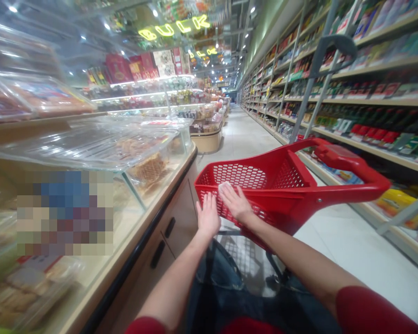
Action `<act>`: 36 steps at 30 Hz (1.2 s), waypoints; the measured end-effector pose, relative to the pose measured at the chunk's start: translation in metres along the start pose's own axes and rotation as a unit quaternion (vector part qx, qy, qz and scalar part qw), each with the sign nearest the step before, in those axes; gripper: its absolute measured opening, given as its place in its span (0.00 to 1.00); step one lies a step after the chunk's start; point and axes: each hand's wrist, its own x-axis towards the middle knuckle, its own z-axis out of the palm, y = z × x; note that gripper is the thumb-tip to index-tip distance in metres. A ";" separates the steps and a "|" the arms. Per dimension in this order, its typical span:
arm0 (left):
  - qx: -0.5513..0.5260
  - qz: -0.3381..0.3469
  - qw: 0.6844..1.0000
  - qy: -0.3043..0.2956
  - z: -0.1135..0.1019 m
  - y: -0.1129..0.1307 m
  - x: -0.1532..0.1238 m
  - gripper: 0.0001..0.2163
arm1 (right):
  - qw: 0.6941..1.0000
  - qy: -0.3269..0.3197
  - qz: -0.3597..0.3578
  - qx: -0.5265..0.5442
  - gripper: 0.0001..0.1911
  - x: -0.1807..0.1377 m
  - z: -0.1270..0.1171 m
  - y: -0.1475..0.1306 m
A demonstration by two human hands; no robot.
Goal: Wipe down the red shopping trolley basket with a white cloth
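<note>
I judge the cart to be stiff, smooth plastic, light for its bulk as a whole and likely to roll if I lean on it; the basket looks bare where I can see into it. The pierced walls should flex a little, while the rim ought to be firm enough to press on. To hold the cart steady I would favour the thick handle, off to my right, over the slick flat sides. The white cloth looks soft, thin and weightless; cloth or tissue, I can't tell. Flat fingers pressing from above would keep it better than a pinch, and it could slip or bunch.

The cart stands on the floor just ahead of me, beside the worktop; the cloth lies against its near rim, under the right fingertips. I have both bare forearms stretched forward and converging, palms down. The right hand comes in from the right with its fingers long and slightly spread, laid over the cloth rather than curled round it. The left hand sits just beside it, fingers extended and uncurled, seemingly holding nothing; its tips overlap the pierced wall, and I can't be sure they touch.
</note>
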 end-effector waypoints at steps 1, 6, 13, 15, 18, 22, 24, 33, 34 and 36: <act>0.000 0.006 1.000 0.000 -0.001 0.003 -0.001 0.33 | 1.000 -0.006 -0.001 -0.001 0.23 -0.004 0.002 0.002; -0.001 0.055 0.999 -0.001 0.008 0.016 -0.012 0.32 | 0.999 -0.020 -0.032 -0.003 0.19 -0.040 0.015 -0.007; -0.016 0.047 0.999 0.020 -0.002 0.026 -0.003 0.32 | 0.999 0.030 0.029 -0.030 0.21 -0.028 -0.026 0.007; -0.022 0.047 0.998 0.023 -0.007 0.030 -0.001 0.31 | 0.998 0.031 0.048 -0.040 0.22 -0.029 -0.030 0.014; -0.022 0.066 0.997 0.015 -0.006 0.038 -0.006 0.31 | 0.998 -0.004 0.045 -0.038 0.23 -0.050 -0.018 0.014; -0.010 0.106 0.994 -0.010 0.003 0.046 -0.017 0.32 | 0.999 -0.017 0.009 -0.033 0.22 -0.085 -0.002 0.005; -0.008 0.107 0.994 -0.017 0.003 0.049 -0.017 0.32 | 0.999 -0.003 0.006 -0.033 0.22 -0.087 -0.009 0.005; -0.028 0.113 0.993 0.030 -0.013 0.065 -0.007 0.30 | 0.996 0.007 0.078 -0.046 0.24 -0.070 -0.045 0.030; -0.030 0.124 0.991 0.032 -0.012 0.068 -0.009 0.30 | 0.996 -0.008 0.073 -0.042 0.24 -0.077 -0.040 0.029; -0.030 0.147 0.988 0.036 -0.009 0.074 -0.015 0.29 | 0.997 -0.033 0.059 -0.034 0.23 -0.092 -0.033 0.024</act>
